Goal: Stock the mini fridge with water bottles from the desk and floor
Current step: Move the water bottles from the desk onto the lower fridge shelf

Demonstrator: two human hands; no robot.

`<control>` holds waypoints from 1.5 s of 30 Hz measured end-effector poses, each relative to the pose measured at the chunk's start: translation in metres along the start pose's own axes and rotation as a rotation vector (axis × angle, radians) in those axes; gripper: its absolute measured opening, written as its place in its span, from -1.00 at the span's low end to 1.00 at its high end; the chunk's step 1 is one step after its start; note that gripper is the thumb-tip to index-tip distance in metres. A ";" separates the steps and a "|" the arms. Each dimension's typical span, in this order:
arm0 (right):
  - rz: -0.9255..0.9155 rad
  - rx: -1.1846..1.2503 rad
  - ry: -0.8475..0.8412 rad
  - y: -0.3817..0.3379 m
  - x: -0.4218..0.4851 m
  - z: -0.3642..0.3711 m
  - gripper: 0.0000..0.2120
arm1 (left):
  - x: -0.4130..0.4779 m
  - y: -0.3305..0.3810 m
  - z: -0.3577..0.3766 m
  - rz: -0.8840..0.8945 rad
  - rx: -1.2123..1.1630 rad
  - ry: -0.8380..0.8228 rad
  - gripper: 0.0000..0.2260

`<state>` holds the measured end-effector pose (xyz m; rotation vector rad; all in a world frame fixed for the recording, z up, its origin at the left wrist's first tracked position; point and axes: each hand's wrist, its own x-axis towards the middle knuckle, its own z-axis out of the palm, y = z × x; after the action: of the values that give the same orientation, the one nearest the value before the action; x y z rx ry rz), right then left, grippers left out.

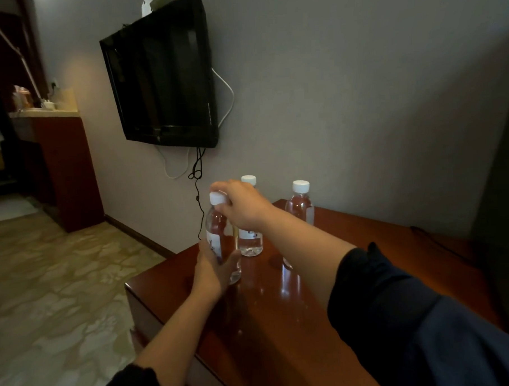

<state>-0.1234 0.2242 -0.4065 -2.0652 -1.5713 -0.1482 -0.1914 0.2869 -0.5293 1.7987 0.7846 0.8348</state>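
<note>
While two spare bottles (251, 242) stand just behind on the table (282, 323), left hand (214, 266) curls round the front bottle (219, 226) low down, right hand (243, 206) pinching its cap (217, 198), bottle upright near the table's corner.

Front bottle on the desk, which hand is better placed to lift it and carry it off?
Left, most likely. The left hand wraps round the lower body of the front bottle, a fuller hold. The right hand only pinches it up at the cap.
</note>
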 end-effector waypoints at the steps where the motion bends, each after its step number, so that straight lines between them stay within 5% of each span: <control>1: 0.000 0.014 -0.002 0.001 -0.001 -0.001 -0.67 | -0.001 0.001 -0.001 -0.005 0.001 -0.016 -0.47; 8: 0.012 0.041 -0.021 0.008 -0.018 -0.011 -0.68 | -0.017 0.002 -0.010 0.065 0.009 -0.164 -0.45; 16: -0.015 0.066 0.001 0.006 -0.070 -0.031 -0.72 | -0.074 0.008 -0.005 0.139 0.003 -0.214 -0.65; 24: 0.005 0.130 0.058 0.007 -0.146 -0.059 -0.71 | -0.139 0.022 0.014 0.222 0.012 -0.241 -0.56; 30: 0.043 0.203 0.079 0.015 -0.210 -0.088 -0.71 | -0.180 0.044 0.031 0.259 -0.053 -0.418 -0.61; 38: 0.191 0.419 -0.091 0.048 -0.306 -0.135 -0.65 | -0.233 0.079 0.084 0.324 -0.088 -0.663 -0.79; 45: 0.333 0.486 0.068 0.079 -0.388 -0.181 -0.66 | -0.264 0.125 0.142 0.415 -0.061 -0.896 -0.75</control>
<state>-0.1321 -0.2099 -0.4334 -1.8684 -1.0685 0.2579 -0.2040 -0.0367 -0.5061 2.0340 -0.1959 0.2154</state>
